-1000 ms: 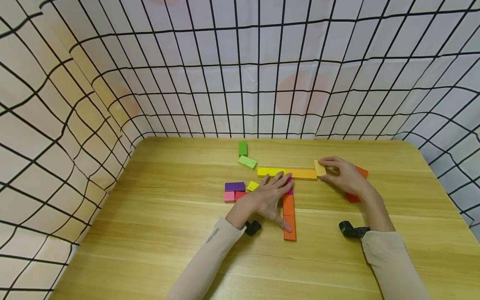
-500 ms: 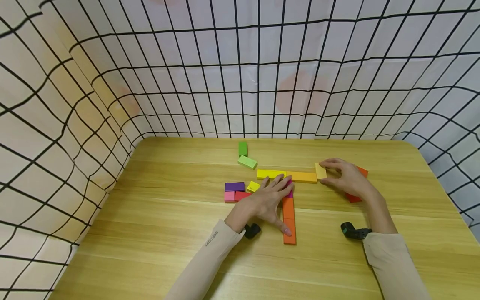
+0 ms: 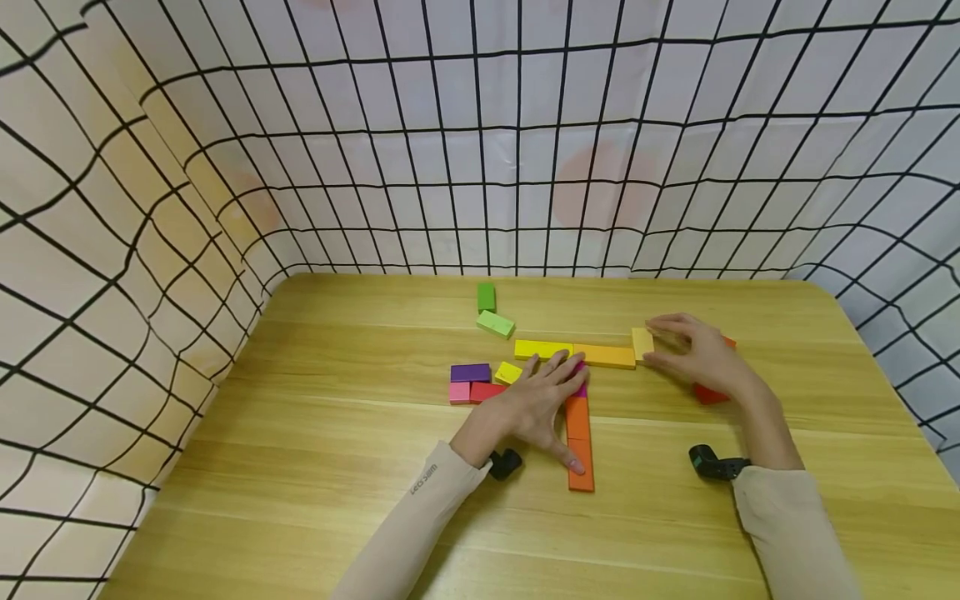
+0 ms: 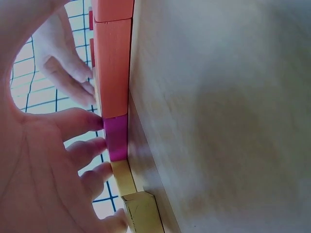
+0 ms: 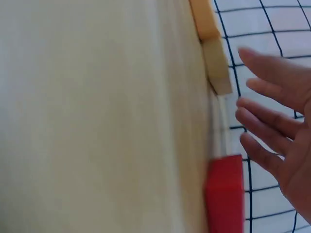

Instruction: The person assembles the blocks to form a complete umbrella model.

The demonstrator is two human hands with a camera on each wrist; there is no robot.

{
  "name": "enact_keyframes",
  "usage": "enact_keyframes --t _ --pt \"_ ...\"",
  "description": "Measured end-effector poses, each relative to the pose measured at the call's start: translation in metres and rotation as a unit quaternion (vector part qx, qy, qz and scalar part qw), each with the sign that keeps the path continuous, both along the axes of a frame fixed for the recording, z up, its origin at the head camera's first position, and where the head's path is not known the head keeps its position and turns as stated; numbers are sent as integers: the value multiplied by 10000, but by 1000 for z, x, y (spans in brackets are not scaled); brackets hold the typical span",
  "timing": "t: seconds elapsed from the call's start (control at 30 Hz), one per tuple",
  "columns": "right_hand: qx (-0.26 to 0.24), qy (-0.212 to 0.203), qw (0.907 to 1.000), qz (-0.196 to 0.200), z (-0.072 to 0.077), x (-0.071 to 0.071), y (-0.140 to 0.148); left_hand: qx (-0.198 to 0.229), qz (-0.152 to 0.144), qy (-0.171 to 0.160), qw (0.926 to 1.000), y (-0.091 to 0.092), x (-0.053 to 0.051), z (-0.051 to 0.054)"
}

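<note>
My left hand (image 3: 528,404) is spread over the blocks, its thumb on the lower orange-red block (image 3: 581,477) and its fingertips by the magenta block (image 4: 116,138) and the yellow block (image 3: 534,348). A light orange block (image 3: 607,357) continues the row to the right, ending against a pale yellow block (image 3: 642,344) set crosswise. My right hand (image 3: 697,358) is beside that pale block; in the right wrist view its fingers (image 5: 265,121) are extended, with a gap between them and the pale block (image 5: 216,65).
Left of my left hand lie a purple block (image 3: 470,372), a pink block (image 3: 460,393), a red block (image 3: 486,392) and a small yellow block (image 3: 507,372). Two green blocks (image 3: 495,324) (image 3: 486,297) lie behind. Red pieces (image 3: 708,395) are partly under my right hand. A grid-patterned cloth surrounds the table.
The row of yellow and orange blocks and the orange-red column have shifted slightly toward me. My right hand has let go of the pale block and moved a little right.
</note>
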State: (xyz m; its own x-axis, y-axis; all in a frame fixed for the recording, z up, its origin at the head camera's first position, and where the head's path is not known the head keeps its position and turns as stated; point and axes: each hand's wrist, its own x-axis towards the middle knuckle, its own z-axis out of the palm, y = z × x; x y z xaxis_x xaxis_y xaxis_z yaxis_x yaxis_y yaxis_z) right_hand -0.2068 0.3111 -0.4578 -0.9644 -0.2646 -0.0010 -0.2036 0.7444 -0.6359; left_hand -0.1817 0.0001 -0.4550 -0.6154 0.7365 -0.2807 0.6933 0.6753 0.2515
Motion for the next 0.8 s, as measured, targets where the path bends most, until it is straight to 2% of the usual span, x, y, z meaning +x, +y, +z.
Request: enact_keyframes --t 0.13,0.27,0.37,0.57,0.8 --pt "91 244 9990 -362 3 1 17 -7 -11 38 10000 0 0 0" --pt "230 452 9966 -652 0 2 38 -16 -29 48 10000 0 0 0" --pt "242 347 9962 -757 -3 4 51 -19 -30 38 10000 0 0 -1" --pt "-37 -220 9957 -901 -2 11 60 -5 -36 54 10000 0 0 -2" --pt "-145 -177 9947 -1005 -7 11 62 19 -32 30 10000 0 -1 -2"
